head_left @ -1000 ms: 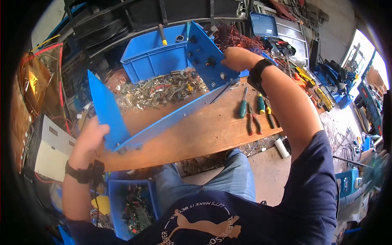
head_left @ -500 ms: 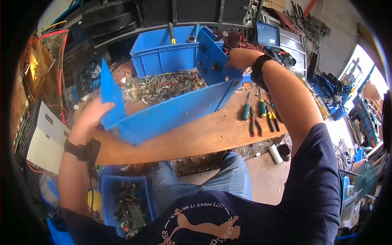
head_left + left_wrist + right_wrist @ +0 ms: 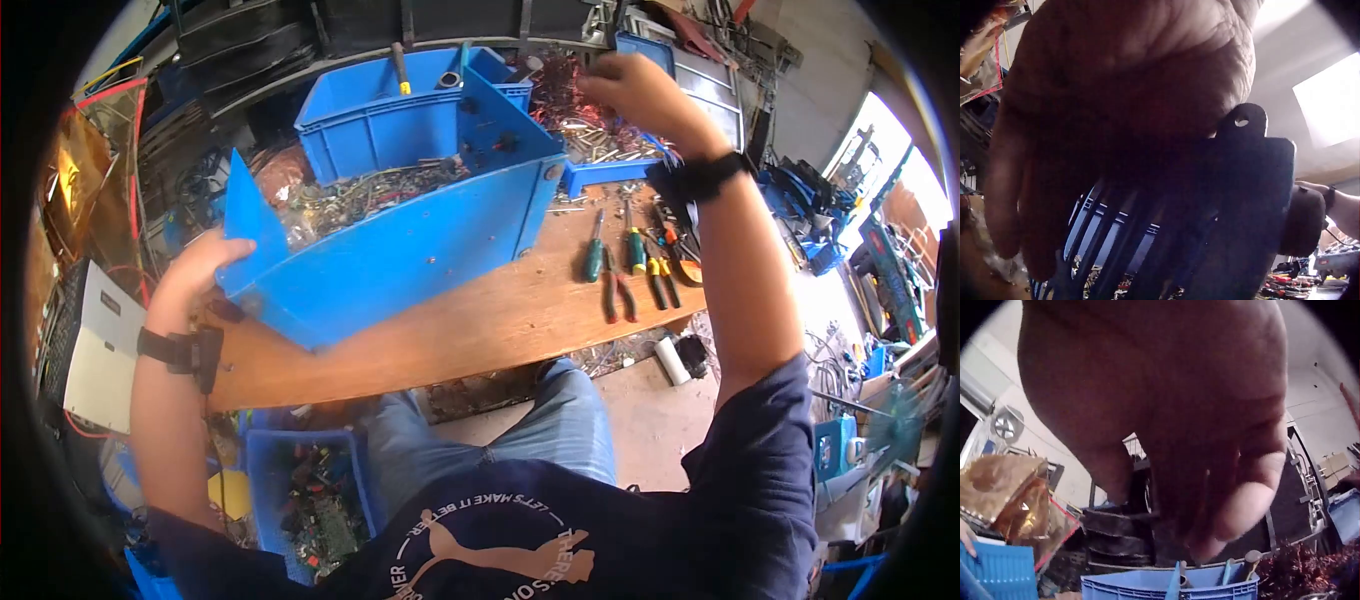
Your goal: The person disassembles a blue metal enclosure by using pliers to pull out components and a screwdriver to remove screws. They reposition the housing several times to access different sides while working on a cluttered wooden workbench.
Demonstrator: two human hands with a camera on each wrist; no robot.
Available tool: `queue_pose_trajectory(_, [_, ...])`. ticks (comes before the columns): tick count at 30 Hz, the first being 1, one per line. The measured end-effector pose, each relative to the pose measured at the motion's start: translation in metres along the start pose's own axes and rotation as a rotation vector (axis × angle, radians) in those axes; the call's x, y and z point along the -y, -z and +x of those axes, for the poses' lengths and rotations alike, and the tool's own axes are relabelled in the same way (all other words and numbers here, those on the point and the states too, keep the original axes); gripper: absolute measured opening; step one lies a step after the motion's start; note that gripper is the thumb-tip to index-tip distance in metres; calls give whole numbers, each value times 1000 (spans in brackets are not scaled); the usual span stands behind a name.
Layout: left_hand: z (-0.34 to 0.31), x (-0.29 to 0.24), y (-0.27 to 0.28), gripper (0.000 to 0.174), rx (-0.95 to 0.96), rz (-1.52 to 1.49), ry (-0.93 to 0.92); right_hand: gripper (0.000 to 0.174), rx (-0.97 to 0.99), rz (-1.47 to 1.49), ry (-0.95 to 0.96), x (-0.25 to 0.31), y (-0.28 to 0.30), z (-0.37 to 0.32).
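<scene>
Nearest, at the lower left, a blue crate [image 3: 300, 437] of circuit boards sits beside the person's jeans [image 3: 540, 425], below the edge of the wooden table [image 3: 460, 350]. Above the table, a big blue cover [image 3: 430, 245] with upturned ends is tilted, its long face toward the person; whether it touches the table I cannot tell. The left hand [image 3: 205, 262] has its fingers clamped on the cover's left end. To the right lie red-handled pliers [image 3: 617, 290], yellow-handled pliers [image 3: 662, 283] and two green-handled screwdrivers [image 3: 593, 258]. Behind the cover are a heap of scrap [image 3: 385, 187] and a blue bin [image 3: 375, 140]. The right hand [image 3: 655, 100] is raised beyond the cover's right end, apart from it, fingers loosely bent and thumb apart, in front of a reddish wire pile [image 3: 558, 98].
</scene>
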State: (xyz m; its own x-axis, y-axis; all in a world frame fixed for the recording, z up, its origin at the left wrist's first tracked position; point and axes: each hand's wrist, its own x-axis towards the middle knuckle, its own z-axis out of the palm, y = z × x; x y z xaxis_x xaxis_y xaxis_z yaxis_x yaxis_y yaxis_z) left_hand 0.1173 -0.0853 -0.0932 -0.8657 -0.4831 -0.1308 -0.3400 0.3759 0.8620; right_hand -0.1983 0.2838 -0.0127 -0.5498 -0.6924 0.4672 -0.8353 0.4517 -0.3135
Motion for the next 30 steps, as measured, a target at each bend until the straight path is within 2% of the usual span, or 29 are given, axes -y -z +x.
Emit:
queue_pose_trajectory(1, [-7, -8, -7, 32, -59, -28, 4, 30, -10, 77, -30, 1, 1, -22])
queue_pose_trajectory(4, [11, 6, 8, 31, 44, 75, 2, 28, 36, 136, -122, -25, 0, -81])
queue_pose_trajectory(5, [13, 5, 4, 31, 30, 95, 31, 27, 71, 162, -278, -24, -3, -103])
queue_pose_trajectory(7, [3, -6, 5, 32, -32, 141, 96, 25, 142, 122, -316, -56, -28, -140])
queue_pose_trajectory(10, [-13, -27, -4, 36, -196, 243, 178, 29, 204, 64, -390, -74, -68, -186])
queue_pose_trajectory(11, [-10, -20, 2, 36, -269, 310, 65, 31, 171, 11, -408, -85, -85, -200])
queue_pose_trajectory(12, [-5, -5, 15, 36, -340, 377, -48, 38, 175, 34, -565, -72, -89, -206])
queue_pose_trajectory(13, [-6, 1, 18, 37, -412, 448, -163, 44, 102, -112, -544, -73, -104, -217])
queue_pose_trajectory(14, [-10, 7, 16, 36, -573, 424, -289, 49, 27, -254, -521, -80, -122, -226])
queue_pose_trajectory(15, [-19, 12, 12, 35, -734, 398, -414, 57, 68, -292, -593, -82, -132, -231])
queue_pose_trajectory(16, [-31, 15, 8, 34, -892, 371, -542, 57, 84, -312, -616, -77, -137, -232])
queue_pose_trajectory(17, [-48, 14, -1, 31, -883, 307, -542, 57, 101, -336, -634, -73, -139, -230])
queue_pose_trajectory(20, [-109, 1, -44, 24, -659, 164, -365, 55, 120, -364, -643, -75, -146, -228])
queue_pose_trajectory(22, [-137, 2, -66, 21, -480, 101, -315, 55, 139, -340, -621, -81, -150, -226])
queue_pose_trajectory(26, [-157, 25, -120, 20, -249, -73, -256, 50, 151, -398, -595, -87, -154, -225])
queue_pose_trajectory(28, [-166, 23, -143, 19, -56, -111, -119, 46, 183, -308, -614, -82, -144, -220])
queue_pose_trajectory(29, [-168, 25, -154, 18, 25, -117, -112, 45, 234, -263, -642, -80, -137, -217])
queue_pose_trajectory(30, [-169, 25, -164, 18, 102, -123, -101, 44, 193, -215, -662, -79, -133, -220])
